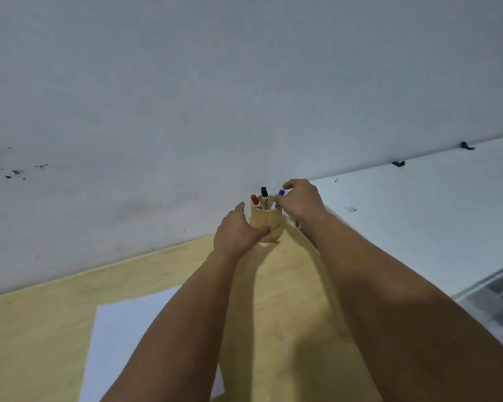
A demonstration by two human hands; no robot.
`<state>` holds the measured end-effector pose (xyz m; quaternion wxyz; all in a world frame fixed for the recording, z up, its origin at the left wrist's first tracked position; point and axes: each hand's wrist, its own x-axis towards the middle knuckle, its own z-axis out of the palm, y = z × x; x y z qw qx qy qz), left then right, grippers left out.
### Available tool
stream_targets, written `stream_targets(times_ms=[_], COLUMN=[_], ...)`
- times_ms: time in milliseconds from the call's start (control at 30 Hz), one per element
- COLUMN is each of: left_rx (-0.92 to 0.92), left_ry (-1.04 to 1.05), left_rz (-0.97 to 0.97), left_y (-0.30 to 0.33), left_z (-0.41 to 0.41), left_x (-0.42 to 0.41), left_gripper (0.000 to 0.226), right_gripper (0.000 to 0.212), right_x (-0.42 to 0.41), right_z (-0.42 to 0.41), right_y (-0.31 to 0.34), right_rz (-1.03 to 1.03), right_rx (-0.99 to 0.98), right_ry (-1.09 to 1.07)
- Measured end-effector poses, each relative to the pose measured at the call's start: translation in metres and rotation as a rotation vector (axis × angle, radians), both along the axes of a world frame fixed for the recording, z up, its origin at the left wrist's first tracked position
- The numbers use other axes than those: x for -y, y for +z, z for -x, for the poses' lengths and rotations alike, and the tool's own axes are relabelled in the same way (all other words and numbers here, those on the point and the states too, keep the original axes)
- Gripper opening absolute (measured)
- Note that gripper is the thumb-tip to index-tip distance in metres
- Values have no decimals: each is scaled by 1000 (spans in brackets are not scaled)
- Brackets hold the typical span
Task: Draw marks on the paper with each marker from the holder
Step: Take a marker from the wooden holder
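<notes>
While the left hand [235,230] wraps the wooden holder [266,224] at the bench's far edge, beyond the paper [122,343], the right hand [301,203] pinches the blue marker [281,192], apparently needing a straight upward pull next.

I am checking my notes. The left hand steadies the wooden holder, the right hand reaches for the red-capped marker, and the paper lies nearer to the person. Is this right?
Not quite. In the head view the right hand closes on the blue-capped marker, not the red-capped marker. The left hand does steady the wooden holder, and the paper lies nearer.
</notes>
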<state>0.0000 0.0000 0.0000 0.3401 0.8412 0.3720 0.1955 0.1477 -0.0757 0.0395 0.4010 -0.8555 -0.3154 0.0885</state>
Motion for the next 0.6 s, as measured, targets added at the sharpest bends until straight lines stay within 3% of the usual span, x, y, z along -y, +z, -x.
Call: stream_targets(times_ms=[100,233,433,600], left_rx=[43,76,98,3], left_ry=[28,79,109,60], left_rz=[62,40,16,-16], left_y=[-11,-25,-36,-20], left_z=[-18,-31,-32,-18], left_x=[-6,-9,-11,-14], left_gripper=[102,67,55,80], right_gripper=[31,18,35,31], right_x=[-11,-19,-20,-6], right_z=[-11,-22,-27,-28], right_y=[-7,-18,-23,13], right_rz=[-45,-37,-67,-228], right_rx=[-50,-39,-113,-101], right_ry=[-4,-35,-2,3])
